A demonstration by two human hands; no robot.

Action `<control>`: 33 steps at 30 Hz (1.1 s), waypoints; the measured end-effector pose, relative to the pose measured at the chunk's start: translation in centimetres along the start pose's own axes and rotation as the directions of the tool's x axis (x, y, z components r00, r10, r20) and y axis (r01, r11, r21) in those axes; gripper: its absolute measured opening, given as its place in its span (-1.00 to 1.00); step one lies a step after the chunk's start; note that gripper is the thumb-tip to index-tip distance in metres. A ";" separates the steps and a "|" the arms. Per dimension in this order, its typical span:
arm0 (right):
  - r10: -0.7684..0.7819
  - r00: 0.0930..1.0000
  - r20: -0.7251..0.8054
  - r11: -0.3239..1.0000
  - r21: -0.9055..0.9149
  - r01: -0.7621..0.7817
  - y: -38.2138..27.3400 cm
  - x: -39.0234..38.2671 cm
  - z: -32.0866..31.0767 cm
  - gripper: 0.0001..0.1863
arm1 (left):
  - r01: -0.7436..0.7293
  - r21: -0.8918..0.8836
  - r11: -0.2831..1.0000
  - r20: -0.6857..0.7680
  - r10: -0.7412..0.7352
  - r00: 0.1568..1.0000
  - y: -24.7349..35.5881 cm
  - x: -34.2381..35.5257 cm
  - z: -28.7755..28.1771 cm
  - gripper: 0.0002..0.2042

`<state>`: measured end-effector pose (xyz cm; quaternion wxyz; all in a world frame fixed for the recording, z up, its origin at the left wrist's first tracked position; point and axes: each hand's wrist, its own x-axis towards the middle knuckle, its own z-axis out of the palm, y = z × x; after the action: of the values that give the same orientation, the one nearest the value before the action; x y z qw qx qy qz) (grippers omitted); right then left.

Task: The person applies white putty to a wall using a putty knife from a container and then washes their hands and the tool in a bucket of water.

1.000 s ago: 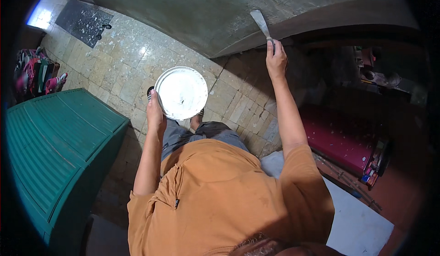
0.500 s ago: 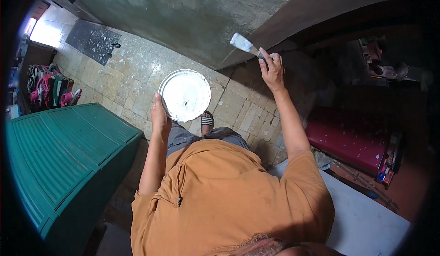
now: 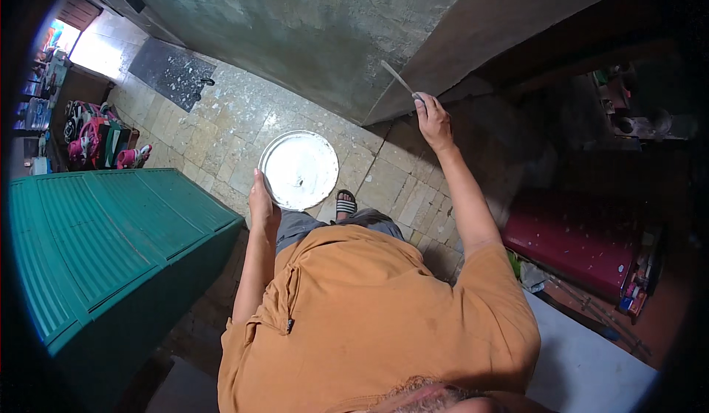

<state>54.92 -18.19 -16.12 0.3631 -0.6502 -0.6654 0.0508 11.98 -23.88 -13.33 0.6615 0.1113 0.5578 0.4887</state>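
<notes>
My left hand [image 3: 264, 205] grips the rim of a round white lid [image 3: 299, 163] coated with white paste, held low in front of me. Up and to the right, my right hand [image 3: 436, 123] is closed round the handle of a putty knife [image 3: 399, 78]. The knife's blade is seen nearly edge-on in front of the rough grey plastered wall [image 3: 317, 21], near its corner; I cannot tell whether it touches the wall.
A green slatted metal unit [image 3: 111, 239] stands at my left, with pink and dark items [image 3: 96, 140] beyond it. At right are a maroon bin-like object [image 3: 569, 239] and a white board [image 3: 576, 354]. A speckled dark mat [image 3: 166, 73] lies on the tiled floor [image 3: 395, 176].
The view has shifted. The knife has come down and tilted further left; its blade showed a white-smeared face half a second ago and is now turned edge-on. The lid sits slightly lower in view.
</notes>
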 end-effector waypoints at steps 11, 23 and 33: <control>0.140 0.981 -0.135 0.990 0.013 -0.139 1.2 5.3 2.5 -0.77 | -0.009 0.028 1.000 0.019 0.009 1.000 0.0 0.8 -0.6 -0.48; 0.088 0.982 -0.166 0.994 0.082 -0.075 -1.3 2.2 1.6 -0.75 | -0.033 0.056 0.998 0.085 0.029 0.996 2.3 2.9 0.1 -0.49; 0.440 0.870 0.222 0.891 0.013 -0.454 -12.5 -5.1 -5.2 -0.74 | -0.051 0.121 0.991 0.174 0.030 0.984 5.8 6.4 1.0 -0.50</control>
<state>46.90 -26.79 -7.74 0.2888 -0.7652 -0.5300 0.2242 9.17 -15.60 -12.98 0.6889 0.2056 0.5256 0.4548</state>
